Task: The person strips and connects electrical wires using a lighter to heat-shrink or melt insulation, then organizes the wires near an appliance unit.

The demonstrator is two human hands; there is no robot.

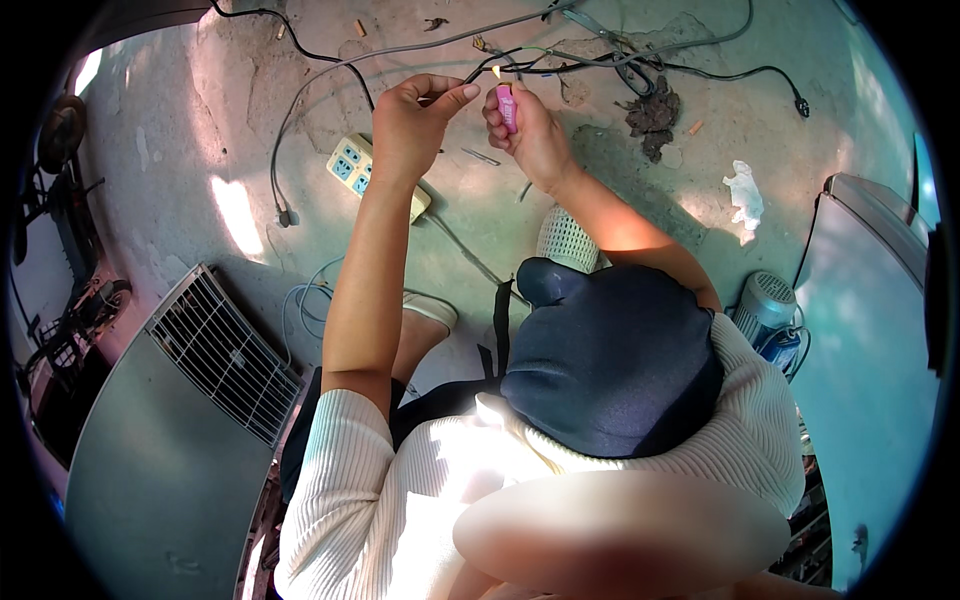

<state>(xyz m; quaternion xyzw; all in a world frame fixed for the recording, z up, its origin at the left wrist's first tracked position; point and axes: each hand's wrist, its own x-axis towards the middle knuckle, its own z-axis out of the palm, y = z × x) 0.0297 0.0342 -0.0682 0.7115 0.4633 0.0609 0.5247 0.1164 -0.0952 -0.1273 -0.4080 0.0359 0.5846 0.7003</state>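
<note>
My left hand (408,128) pinches a black cable (478,72) between thumb and forefinger. In my right hand (538,142), closed around it, is a pink lighter (508,112). A small yellow flame (496,72) burns at the lighter's top, right against the cable; whether it touches the cable I cannot tell. Beyond my hands, more black cable (600,63) runs off to the right with thinner wires tangled around it. A cream power strip (350,160) with blue sockets lies on the floor, partly hidden behind my left forearm.
A grey cable (290,135) curves across the floor to a plug. Further right lie a dark crumpled lump (655,118) and white tissue (743,200). A grey grilled panel (215,350) stands at left. A motor (765,300) sits beside a large pale cabinet (870,350) at right.
</note>
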